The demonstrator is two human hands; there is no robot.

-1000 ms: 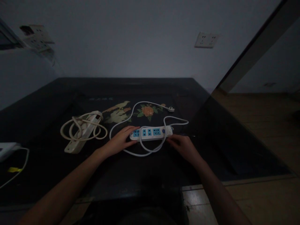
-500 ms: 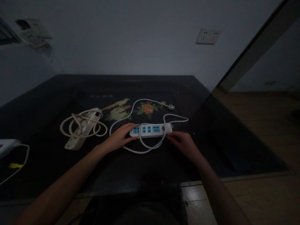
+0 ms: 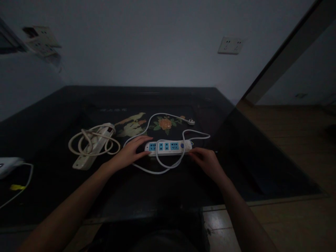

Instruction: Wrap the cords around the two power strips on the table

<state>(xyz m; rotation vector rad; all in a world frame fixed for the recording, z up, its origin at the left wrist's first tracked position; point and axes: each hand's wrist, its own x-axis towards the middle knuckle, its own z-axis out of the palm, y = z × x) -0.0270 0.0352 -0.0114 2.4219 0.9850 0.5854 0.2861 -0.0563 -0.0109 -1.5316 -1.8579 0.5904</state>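
A white power strip (image 3: 170, 152) with blue sockets lies across the dark table. Its white cord loops over the top of it, and the plug (image 3: 190, 121) rests behind. My left hand (image 3: 130, 151) straddles the strip's left end, thumb at the front edge and fingers at the back edge. Curled at the right end, my right hand (image 3: 206, 159) has its fingertips closed against the strip's lower corner; their undersides are hidden. To the left lies a second power strip (image 3: 84, 161), with its thick cream cord (image 3: 72, 146) coiled over it.
The dark table (image 3: 162, 199) carries a bird-and-flower picture (image 3: 165, 124). At the far left sits a white device (image 3: 9, 166) with a cord and a yellow tag (image 3: 18, 187). Wall sockets (image 3: 231, 45) are mounted at the right, and more sockets (image 3: 43, 43) at the left.
My left hand has slid slightly left along the strip's end, uncovering more of it. The right hand stays at the other end. The whole view has shifted a little.
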